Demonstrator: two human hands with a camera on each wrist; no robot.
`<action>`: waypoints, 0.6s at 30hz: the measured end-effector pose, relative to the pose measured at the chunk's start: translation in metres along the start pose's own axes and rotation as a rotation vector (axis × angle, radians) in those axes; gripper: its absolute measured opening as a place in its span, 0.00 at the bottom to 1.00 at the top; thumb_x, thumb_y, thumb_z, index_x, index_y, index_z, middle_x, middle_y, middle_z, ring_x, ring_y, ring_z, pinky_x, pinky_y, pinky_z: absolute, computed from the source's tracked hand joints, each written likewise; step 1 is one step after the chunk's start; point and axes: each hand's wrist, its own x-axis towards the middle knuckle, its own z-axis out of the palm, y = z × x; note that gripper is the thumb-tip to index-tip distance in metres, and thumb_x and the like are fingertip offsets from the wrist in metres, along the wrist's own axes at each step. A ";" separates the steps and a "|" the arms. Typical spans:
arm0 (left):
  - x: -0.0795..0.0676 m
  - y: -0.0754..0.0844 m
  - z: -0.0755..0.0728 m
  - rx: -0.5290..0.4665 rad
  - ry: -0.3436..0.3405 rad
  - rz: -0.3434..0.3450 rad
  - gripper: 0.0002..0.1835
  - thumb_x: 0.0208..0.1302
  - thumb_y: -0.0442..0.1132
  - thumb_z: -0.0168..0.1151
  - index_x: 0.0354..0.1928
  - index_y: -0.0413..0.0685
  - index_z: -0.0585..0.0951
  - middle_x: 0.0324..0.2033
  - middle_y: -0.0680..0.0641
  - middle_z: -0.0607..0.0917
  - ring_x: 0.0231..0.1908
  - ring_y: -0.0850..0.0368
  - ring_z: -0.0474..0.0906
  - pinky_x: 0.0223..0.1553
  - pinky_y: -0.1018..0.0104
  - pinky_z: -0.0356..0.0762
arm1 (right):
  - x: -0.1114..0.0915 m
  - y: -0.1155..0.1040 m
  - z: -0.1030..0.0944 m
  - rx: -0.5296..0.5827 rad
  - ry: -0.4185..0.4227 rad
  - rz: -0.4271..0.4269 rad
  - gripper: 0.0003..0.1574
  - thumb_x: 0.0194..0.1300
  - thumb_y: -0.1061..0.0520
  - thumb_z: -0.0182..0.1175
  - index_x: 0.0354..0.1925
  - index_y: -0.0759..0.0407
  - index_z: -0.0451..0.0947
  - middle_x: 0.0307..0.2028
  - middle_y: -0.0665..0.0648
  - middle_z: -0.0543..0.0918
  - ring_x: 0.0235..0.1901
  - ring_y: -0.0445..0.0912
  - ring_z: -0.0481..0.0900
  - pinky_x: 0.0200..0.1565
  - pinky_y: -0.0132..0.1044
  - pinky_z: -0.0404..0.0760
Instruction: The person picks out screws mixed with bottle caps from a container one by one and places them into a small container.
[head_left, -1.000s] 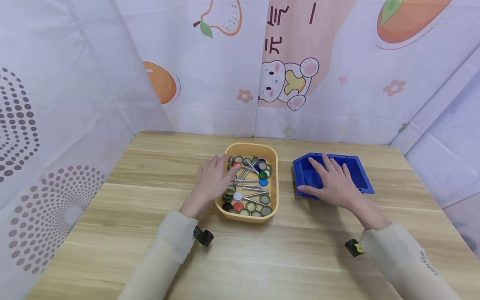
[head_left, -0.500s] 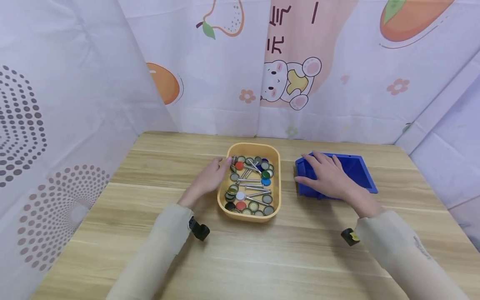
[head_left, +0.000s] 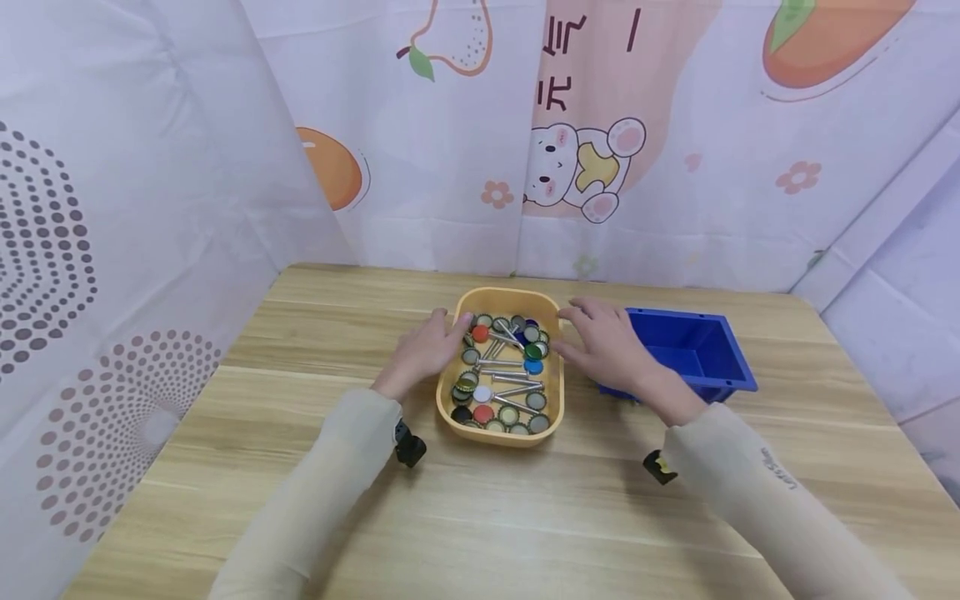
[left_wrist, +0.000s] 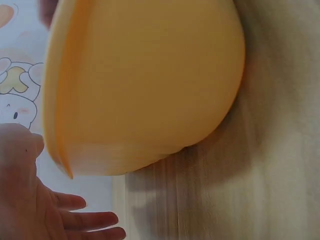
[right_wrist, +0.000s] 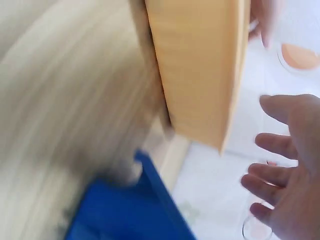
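Note:
A yellow plastic tub [head_left: 498, 437] holds several bottle caps [head_left: 483, 413], mostly silver, some red, green, blue or black, and silver metal pins with heads [head_left: 501, 363]. My left hand [head_left: 422, 350] is at the tub's left side, thumb at the rim. In the left wrist view its fingers [left_wrist: 90, 219] extend loosely beside the yellow wall. By the tub's right rim is my right hand [head_left: 611, 348], fingers spread and nothing in them. In the right wrist view, a gap shows between those fingers [right_wrist: 272, 175] and the tub.
A blue open-front bin [head_left: 738, 354] stands right of the tub, partly hidden behind my right hand. The wooden table [head_left: 525, 517] ends at the back against a printed curtain [head_left: 420, 167]. Each wrist wears a small black camera, the left one [head_left: 409, 446] and the right one [head_left: 660, 467].
My right hand has moved left from over the blue bin to the tub's right rim. The left hand has drawn back from over the tub to its left rim.

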 end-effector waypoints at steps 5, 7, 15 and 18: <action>0.005 0.004 0.004 0.083 0.046 -0.004 0.35 0.73 0.62 0.41 0.63 0.37 0.69 0.45 0.39 0.81 0.41 0.45 0.80 0.39 0.55 0.77 | 0.010 -0.022 0.019 -0.038 0.000 -0.053 0.27 0.66 0.45 0.63 0.57 0.59 0.78 0.59 0.63 0.77 0.63 0.62 0.70 0.66 0.67 0.58; 0.006 0.004 0.006 0.099 0.057 0.004 0.28 0.73 0.57 0.45 0.58 0.38 0.71 0.38 0.42 0.80 0.34 0.49 0.77 0.30 0.62 0.74 | 0.013 -0.030 0.027 -0.076 -0.038 -0.065 0.26 0.65 0.45 0.64 0.55 0.58 0.79 0.56 0.61 0.79 0.61 0.60 0.72 0.65 0.66 0.58; 0.011 0.007 0.018 0.096 0.065 -0.010 0.16 0.72 0.42 0.45 0.52 0.39 0.74 0.34 0.45 0.79 0.32 0.51 0.76 0.27 0.65 0.72 | 0.021 -0.049 0.051 -0.171 -0.129 -0.089 0.16 0.63 0.44 0.66 0.41 0.53 0.82 0.37 0.54 0.81 0.45 0.53 0.75 0.58 0.57 0.62; 0.012 0.011 0.020 0.055 0.049 -0.061 0.16 0.70 0.39 0.47 0.54 0.37 0.73 0.35 0.44 0.79 0.32 0.51 0.76 0.27 0.65 0.73 | 0.024 -0.054 0.055 -0.194 -0.140 -0.068 0.16 0.62 0.43 0.67 0.35 0.54 0.79 0.35 0.54 0.80 0.42 0.53 0.76 0.54 0.53 0.63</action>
